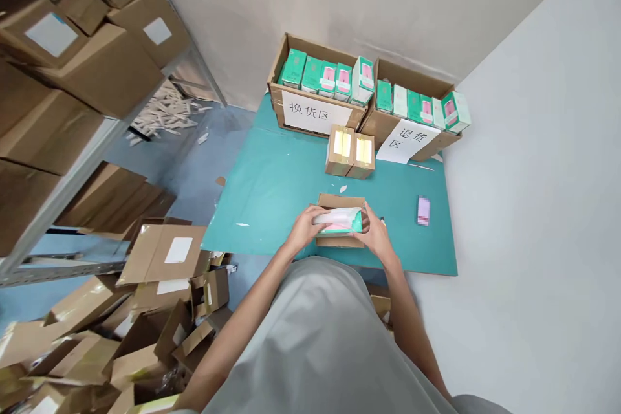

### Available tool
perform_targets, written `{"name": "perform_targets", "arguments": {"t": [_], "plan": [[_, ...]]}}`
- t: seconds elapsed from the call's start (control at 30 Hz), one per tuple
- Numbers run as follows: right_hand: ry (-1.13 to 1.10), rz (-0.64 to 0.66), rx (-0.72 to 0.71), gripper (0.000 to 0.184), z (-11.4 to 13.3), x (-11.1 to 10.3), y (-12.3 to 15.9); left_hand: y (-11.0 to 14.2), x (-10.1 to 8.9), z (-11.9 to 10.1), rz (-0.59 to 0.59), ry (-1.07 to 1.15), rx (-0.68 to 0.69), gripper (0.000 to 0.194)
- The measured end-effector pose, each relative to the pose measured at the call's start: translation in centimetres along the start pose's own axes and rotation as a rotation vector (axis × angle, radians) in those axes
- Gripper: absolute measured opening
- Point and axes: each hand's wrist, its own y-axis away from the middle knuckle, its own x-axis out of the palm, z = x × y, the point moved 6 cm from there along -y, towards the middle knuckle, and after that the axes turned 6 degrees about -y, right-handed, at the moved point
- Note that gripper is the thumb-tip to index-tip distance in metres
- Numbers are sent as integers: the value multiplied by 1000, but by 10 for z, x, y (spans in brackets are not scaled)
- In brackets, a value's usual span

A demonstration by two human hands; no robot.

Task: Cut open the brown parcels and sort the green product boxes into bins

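My left hand and my right hand grip the two ends of a green and pink product box. I hold it level just above an open brown carton on the teal table. My fingers curl round the box's short sides. The carton's inside is hidden by the box and my hands.
Two small taped cartons stand behind. Two big labelled cartons of green boxes line the table's far edge. A phone lies at the right. Shelves with cartons and a heap of flattened cardboard are on the left.
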Motion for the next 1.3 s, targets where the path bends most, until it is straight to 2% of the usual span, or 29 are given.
{"name": "perform_targets", "arguments": {"t": [0.13,0.23,0.3,0.43,0.5,0.57,0.63,0.73,0.8,0.9,1.0,1.07,1.13,1.23,1.3], "plan": [[-43,-104,29,112,-3,3,16,-11,-2,-5,-3,-12,43,42],[-122,-207,26,113,-4,-5,30,-23,2,-12,-1,33,66,36],[-132,-251,49,110,-5,-14,42,-33,7,-15,-18,55,34,33],[-38,-289,146,86,-8,-28,72,-55,15,-13,-76,61,-80,32],[6,-331,189,76,-8,-32,91,-62,18,-14,-68,58,-58,33],[19,-404,232,73,-7,-35,113,-64,21,-19,-29,-6,17,43],[7,-490,274,74,-4,-36,136,-62,26,-22,50,-180,68,51],[-45,-634,334,81,5,-37,167,-56,43,-19,261,-505,44,43],[-123,-723,364,85,12,-36,183,-51,54,-19,362,-602,31,39],[-329,-819,348,84,24,-31,195,-46,62,-24,391,-602,51,44],[-561,-868,295,78,33,-22,194,-40,59,-29,380,-586,81,55],[-690,-882,286,75,36,-14,186,-32,53,-35,379,-411,121,62],[-841,-863,292,73,41,-1,174,-20,44,-43,446,-5,129,64],[-1113,-712,276,70,54,29,147,4,29,-54,594,670,21,62],[-1264,-584,262,67,65,50,128,18,18,-58,642,885,-74,60]]}}
